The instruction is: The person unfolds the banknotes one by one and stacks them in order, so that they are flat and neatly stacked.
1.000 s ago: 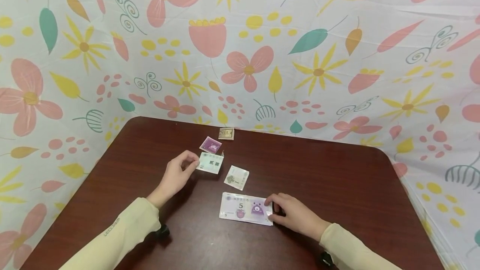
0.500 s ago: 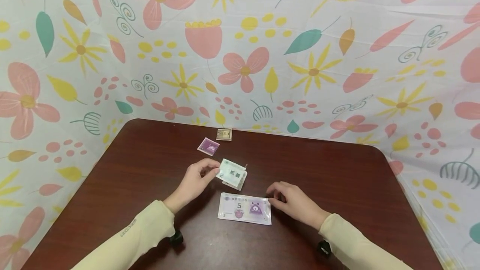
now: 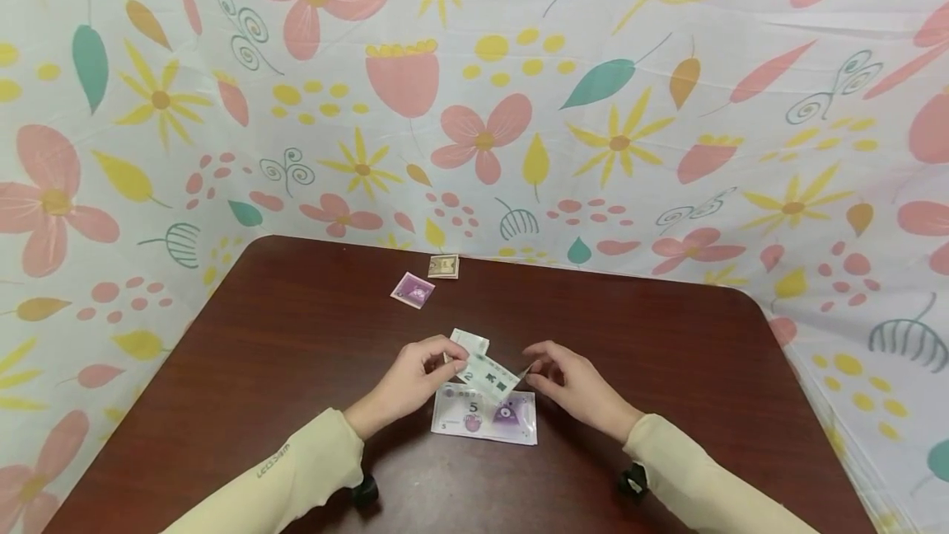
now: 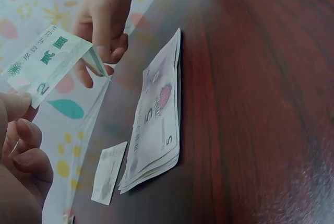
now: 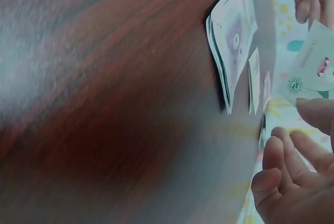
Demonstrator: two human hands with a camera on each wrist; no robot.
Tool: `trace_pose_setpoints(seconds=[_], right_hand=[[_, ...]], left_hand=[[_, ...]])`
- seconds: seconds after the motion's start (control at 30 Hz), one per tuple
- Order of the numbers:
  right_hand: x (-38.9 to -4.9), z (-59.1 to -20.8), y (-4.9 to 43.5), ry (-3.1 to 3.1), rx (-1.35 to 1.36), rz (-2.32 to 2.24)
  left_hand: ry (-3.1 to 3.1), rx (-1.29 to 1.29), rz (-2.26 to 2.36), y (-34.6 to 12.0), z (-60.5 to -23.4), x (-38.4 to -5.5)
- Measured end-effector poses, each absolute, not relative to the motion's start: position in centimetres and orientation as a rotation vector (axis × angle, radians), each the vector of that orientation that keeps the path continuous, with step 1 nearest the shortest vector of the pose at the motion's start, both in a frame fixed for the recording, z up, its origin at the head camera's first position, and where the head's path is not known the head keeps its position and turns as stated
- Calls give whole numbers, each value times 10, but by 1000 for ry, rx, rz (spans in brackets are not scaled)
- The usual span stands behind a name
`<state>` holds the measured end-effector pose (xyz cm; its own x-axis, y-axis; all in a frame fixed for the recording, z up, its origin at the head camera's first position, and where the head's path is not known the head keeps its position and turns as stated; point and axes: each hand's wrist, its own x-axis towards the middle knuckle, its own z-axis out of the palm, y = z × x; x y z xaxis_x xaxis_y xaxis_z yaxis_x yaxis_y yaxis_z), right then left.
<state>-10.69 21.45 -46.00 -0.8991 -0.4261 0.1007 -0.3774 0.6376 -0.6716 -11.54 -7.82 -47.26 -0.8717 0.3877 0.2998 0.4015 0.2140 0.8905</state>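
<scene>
My left hand (image 3: 415, 377) pinches a folded green play banknote (image 3: 488, 377), marked 2, by its left end. The note hangs above a stack of purple 5 notes (image 3: 460, 414) and overlaps it in the head view. One half of it folds down at the far end, seen in the left wrist view as a flap (image 4: 95, 59). Right at that flap is my right hand (image 3: 574, 386), its fingers loosely bent; in the right wrist view the thumb (image 5: 313, 112) lies at the note's edge, apart from the other fingers. A small folded pale note (image 3: 470, 342) lies just behind the stack.
Farther back on the dark wooden table (image 3: 630, 336) lie a small folded purple note (image 3: 413, 291) and a folded brownish note (image 3: 443, 266). A flower-printed cloth (image 3: 474, 105) hangs behind the table's back edge.
My left hand has carried the folded 2 note rightward and nearer, over the 5 stack. The right hand has lifted from the stack's right end and come up to the note's flap.
</scene>
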Motion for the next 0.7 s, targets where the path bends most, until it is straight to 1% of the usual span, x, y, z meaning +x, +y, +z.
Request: trace_pose_setpoints(seconds=[0.17, 0.4, 0.57, 0.7], right_hand=[[-103, -458, 213, 2782, -665, -1145], [-104, -459, 212, 2703, -559, -1213], [-108, -460, 209, 2630, -567, -1223], [-108, -459, 208, 2605, -555, -1265]], left_hand=[[-2429, -772, -1828, -79, -474, -113], [-2436, -748, -1930, -81, -479, -111], [-2437, -765, -1984, -79, -479, -109], [-2414, -701, -1995, -80, -480, -108]])
